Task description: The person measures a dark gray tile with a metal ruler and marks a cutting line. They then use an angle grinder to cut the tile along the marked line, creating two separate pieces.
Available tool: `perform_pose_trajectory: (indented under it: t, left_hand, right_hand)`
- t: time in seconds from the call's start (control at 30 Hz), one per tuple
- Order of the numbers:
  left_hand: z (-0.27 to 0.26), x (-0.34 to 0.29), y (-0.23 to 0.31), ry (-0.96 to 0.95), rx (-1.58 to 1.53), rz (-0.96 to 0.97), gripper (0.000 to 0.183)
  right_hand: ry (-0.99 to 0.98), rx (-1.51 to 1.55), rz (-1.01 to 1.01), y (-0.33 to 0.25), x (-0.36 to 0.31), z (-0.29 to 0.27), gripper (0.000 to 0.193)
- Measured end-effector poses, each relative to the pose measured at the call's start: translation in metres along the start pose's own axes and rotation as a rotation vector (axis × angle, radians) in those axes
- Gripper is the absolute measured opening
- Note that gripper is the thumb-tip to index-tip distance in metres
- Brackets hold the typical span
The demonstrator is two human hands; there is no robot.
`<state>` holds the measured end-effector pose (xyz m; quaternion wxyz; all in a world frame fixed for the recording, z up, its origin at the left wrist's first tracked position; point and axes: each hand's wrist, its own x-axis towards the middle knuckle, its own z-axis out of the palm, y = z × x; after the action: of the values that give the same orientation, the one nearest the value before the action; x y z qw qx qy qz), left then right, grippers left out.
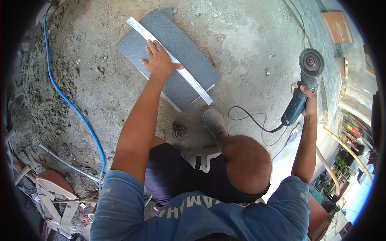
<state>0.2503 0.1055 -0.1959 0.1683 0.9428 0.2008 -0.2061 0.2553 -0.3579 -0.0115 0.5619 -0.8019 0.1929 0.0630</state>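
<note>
Two hands, apart: the left hand (158,64) spread flat on one marked straightedge (195,84) over a gray tile (187,50), far centre; the right hand (309,100) gripping one grinder (294,106), right. Lettering crosses the shirt (241,219).

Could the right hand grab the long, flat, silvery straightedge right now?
Probably not: the right hand is full, holding the dark teal angle grinder well away from the silvery straightedge.

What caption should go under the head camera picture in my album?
Left hand spread over a long ruler on a grey tile, right hand gripping an angle grinder.
</note>
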Motion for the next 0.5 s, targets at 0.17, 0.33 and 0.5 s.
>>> perform_pose_trajectory:
  t: [0.17, 0.33, 0.5]
  left_hand:
    - [-0.003, -0.002, 0.0, 0.0, -0.021, 0.007, 0.138]
    - [-0.003, -0.005, 0.001, -0.025, -0.001, -0.007, 0.14]
    - [0.005, 0.001, -0.005, 0.048, -0.008, -0.029, 0.141]
  right_hand:
    - [0.015, -0.085, 0.003, -0.026, -0.016, -0.016, 0.056]
    - [-0.031, -0.03, -0.014, -0.015, -0.039, -0.033, 0.058]
    - [-0.144, -0.004, 0.073, 0.026, -0.028, -0.023, 0.058]
